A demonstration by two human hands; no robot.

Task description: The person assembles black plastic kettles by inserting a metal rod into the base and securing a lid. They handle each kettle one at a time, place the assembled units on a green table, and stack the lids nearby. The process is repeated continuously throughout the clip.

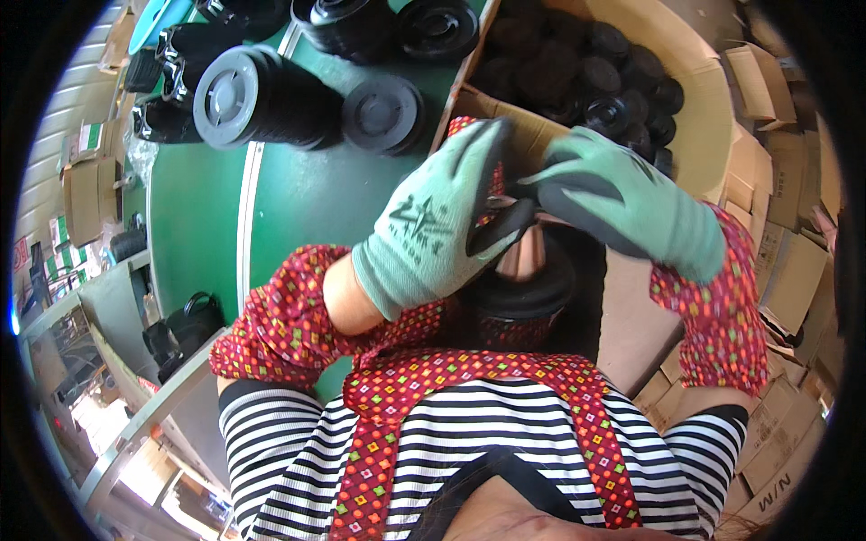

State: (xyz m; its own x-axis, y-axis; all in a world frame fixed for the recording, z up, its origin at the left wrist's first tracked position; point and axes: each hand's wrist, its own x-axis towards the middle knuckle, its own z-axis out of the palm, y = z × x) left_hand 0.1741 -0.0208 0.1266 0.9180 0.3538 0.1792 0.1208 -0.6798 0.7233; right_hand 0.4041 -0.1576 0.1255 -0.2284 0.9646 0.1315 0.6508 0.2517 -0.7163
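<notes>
While left hand (442, 212) and right hand (627, 198) curl close, grip cannot be told (contact is unclear) | coppery cone (523, 259): beneath them, within black ring (521, 294) | step: seemingly finger work | next: steady hold needed, probably.

This looks like a factory workshop or assembly and packing area. The 2 hands (428, 221) wear coated work gloves. To their left, a green table (302, 198) carries matching black round parts (383, 113); just beyond them, a large carton (702, 113) is heaped with black discs (603, 77). Right of them, brown cardboard boxes (798, 284) pile up.
</notes>
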